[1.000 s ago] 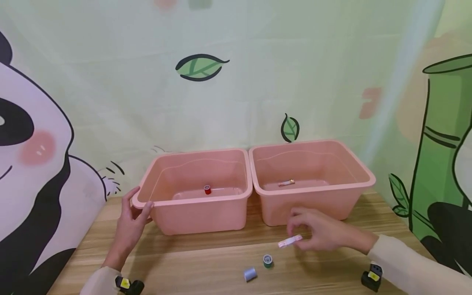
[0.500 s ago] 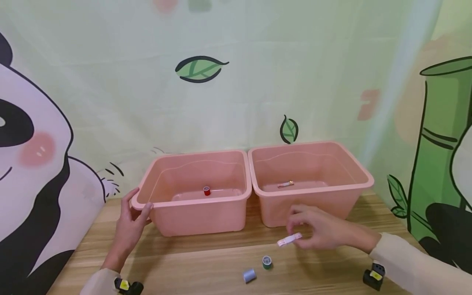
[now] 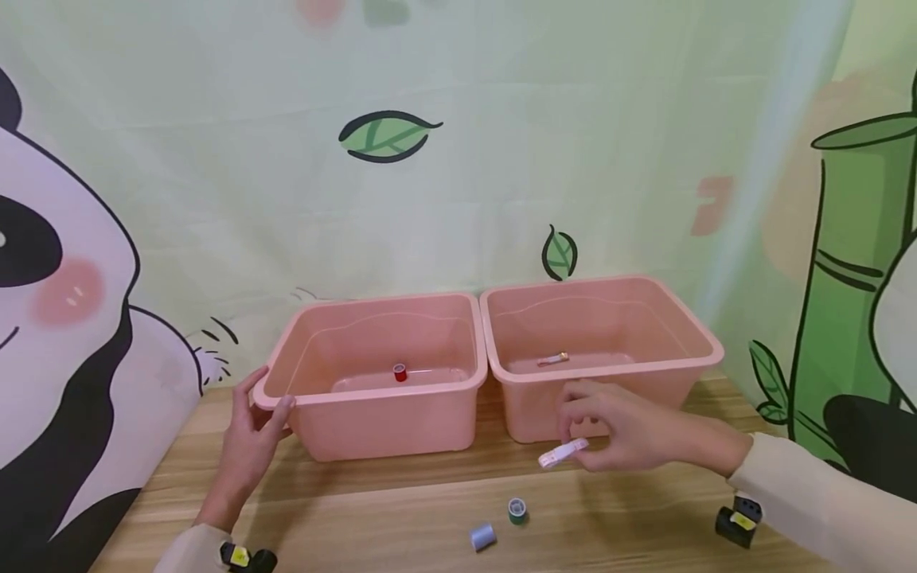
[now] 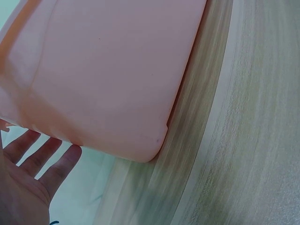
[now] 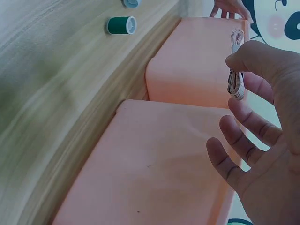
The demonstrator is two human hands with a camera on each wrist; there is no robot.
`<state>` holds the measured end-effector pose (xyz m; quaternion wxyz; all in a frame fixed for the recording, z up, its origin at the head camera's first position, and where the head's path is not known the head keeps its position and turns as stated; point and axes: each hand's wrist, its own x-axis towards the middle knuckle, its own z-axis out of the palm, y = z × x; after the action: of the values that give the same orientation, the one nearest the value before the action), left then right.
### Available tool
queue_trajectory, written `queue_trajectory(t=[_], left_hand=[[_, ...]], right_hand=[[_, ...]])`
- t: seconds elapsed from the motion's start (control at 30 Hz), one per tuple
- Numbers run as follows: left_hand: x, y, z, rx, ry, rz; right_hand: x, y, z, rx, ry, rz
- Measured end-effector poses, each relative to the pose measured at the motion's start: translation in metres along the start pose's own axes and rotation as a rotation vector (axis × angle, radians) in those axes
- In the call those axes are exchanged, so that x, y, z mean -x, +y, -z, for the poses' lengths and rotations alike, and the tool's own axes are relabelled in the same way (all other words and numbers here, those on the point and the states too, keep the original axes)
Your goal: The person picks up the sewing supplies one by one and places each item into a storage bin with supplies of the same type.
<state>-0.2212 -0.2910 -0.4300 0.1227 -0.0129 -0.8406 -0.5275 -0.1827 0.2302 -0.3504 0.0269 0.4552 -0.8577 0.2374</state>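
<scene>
My right hand (image 3: pixel 630 426) pinches a small folded white tape measure (image 3: pixel 562 453) between thumb and fingers, raised in front of the right pink bin (image 3: pixel 609 368). In the right wrist view the tape's looped layers (image 5: pixel 236 89) show, while the other fingers are spread. At the left pink bin (image 3: pixel 387 426), my left hand (image 3: pixel 249 446) holds the front left corner, its thumb by the front rim and fingers against the outside. A red thread spool (image 3: pixel 399 372) stands inside the left bin. In the right bin lies another small folded strip (image 3: pixel 553 360).
On the wooden table (image 3: pixel 372 517) in front of the bins, a green thread spool (image 3: pixel 517 511) stands upright and a light blue spool (image 3: pixel 483 537) lies on its side. A printed curtain (image 3: pixel 458 175) hangs right behind the bins.
My right hand has risen slightly with the tape measure, toward the right bin's front wall. The left hand keeps its place at the bin corner.
</scene>
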Motion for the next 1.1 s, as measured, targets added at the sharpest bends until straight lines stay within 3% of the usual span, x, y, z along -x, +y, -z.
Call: queue_trajectory(t=[0.33,0.57,0.73,0.9,1.1], left_hand=[[0.0,0.001,-0.001,0.0,0.003,-0.004],[-0.001,0.0,0.0,-0.003,0.002,0.002],[0.0,-0.001,0.0,-0.002,-0.002,0.007],[-0.001,-0.002,0.001,0.001,-0.01,0.015],[-0.002,-0.004,0.001,0.005,-0.007,0.006]], right_hand=[[-0.005,-0.005,0.012,0.034,0.051,0.024],[-0.012,-0.007,0.021,0.126,0.095,0.062],[-0.016,-0.005,0.027,0.072,0.098,0.025],[-0.021,0.0,0.038,0.055,0.14,0.056],[-0.028,0.006,0.055,0.171,0.161,0.003]])
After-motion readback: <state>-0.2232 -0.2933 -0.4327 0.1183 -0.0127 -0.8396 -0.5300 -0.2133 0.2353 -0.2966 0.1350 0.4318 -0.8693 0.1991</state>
